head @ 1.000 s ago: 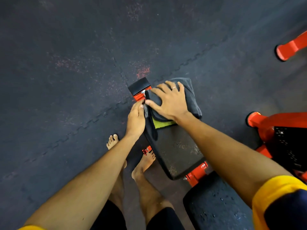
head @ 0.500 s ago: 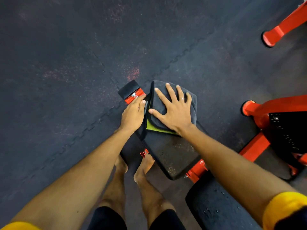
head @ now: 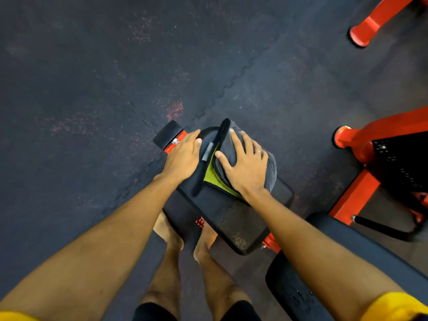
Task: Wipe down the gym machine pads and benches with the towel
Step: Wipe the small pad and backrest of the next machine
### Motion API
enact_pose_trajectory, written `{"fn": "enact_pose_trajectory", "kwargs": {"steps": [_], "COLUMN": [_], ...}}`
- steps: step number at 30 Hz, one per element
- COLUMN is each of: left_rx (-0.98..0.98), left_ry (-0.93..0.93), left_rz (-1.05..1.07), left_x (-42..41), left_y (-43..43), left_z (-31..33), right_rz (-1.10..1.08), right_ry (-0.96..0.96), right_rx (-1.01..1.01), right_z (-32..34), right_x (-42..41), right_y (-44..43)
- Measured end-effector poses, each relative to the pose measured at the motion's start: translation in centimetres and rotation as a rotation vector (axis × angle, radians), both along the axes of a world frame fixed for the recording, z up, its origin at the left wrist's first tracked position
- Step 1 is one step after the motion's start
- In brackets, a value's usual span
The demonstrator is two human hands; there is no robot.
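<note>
A folded grey towel [head: 269, 169] with a lime-green inner side lies on the far end of a black bench pad [head: 234, 221]. My right hand [head: 245, 166] presses flat on the towel with fingers spread. My left hand [head: 184, 157] rests on the pad's left edge, fingers straight, beside a black strap [head: 212, 156] that runs along the towel. A black end cap with an orange collar [head: 168, 135] sticks out just past my left hand.
Orange machine frames stand at the right [head: 361, 193] and top right [head: 372, 22]. A second black pad [head: 301, 286] lies at the lower right. My bare feet [head: 171, 237] stand on dark rubber floor tiles [head: 92, 89] under the bench.
My right hand has slid the towel slightly back along the pad and turned it. My left hand has stayed on the pad's left edge. My feet have stepped closer under the bench.
</note>
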State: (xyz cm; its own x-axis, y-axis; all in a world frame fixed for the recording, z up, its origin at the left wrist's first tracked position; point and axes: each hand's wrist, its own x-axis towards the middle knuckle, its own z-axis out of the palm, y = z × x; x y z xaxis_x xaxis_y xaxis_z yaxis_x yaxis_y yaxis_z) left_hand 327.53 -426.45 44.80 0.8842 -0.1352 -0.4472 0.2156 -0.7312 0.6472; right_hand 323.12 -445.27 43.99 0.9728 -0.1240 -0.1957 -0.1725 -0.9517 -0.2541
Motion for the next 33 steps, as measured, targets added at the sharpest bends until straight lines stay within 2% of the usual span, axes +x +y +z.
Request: {"fn": "enact_pose_trajectory", "kwargs": {"steps": [2,5,7,11,15,19,23,25,29,31,33], "left_rx": [0.057,0.169,0.218,0.219,0.228,0.231,0.204,0.173,0.085,0.054,0.052], "left_ry": [-0.011,-0.058,-0.069,-0.082,-0.103,-0.119,-0.104,-0.089,-0.159,-0.275,-0.349], "left_rz": [-0.024,-0.068,-0.082,-0.063,-0.065,-0.073,-0.119,-0.149,-0.253,-0.386,-0.477], "left_x": [0.4,0.1,-0.1,-0.1,-0.2,-0.2,-0.1,-0.1,0.1,0.6,1.3], "left_y": [-0.6,-0.9,-1.0,-1.2,-1.4,-1.6,-1.0,-0.6,-0.4,-0.1,0.3], "left_z": [0.1,0.1,0.2,0.5,0.3,-0.1,-0.7,-0.7,-0.2,-0.3,-1.0], "right_rz": [0.001,-0.105,-0.149,-0.039,0.054,-0.072,-0.265,-0.324,-0.246,-0.198,-0.264], "right_ry": [0.023,0.209,0.229,-0.079,-0.143,-0.033,0.210,0.237,-0.093,-0.138,-0.112], "right_rx": [0.022,0.183,0.206,0.037,-0.039,-0.024,0.151,0.187,0.010,-0.041,-0.058], "right_z": [0.5,1.3,1.3,0.2,-0.8,-0.2,1.1,1.1,0.1,-0.8,-1.0], "right_x": [3.1,8.1,8.0,-0.2,-5.9,-0.8,6.9,7.4,-0.7,-4.9,-7.0], "right_y": [1.2,2.2,2.1,1.1,0.7,2.2,3.2,3.3,3.0,1.5,-0.2]}}
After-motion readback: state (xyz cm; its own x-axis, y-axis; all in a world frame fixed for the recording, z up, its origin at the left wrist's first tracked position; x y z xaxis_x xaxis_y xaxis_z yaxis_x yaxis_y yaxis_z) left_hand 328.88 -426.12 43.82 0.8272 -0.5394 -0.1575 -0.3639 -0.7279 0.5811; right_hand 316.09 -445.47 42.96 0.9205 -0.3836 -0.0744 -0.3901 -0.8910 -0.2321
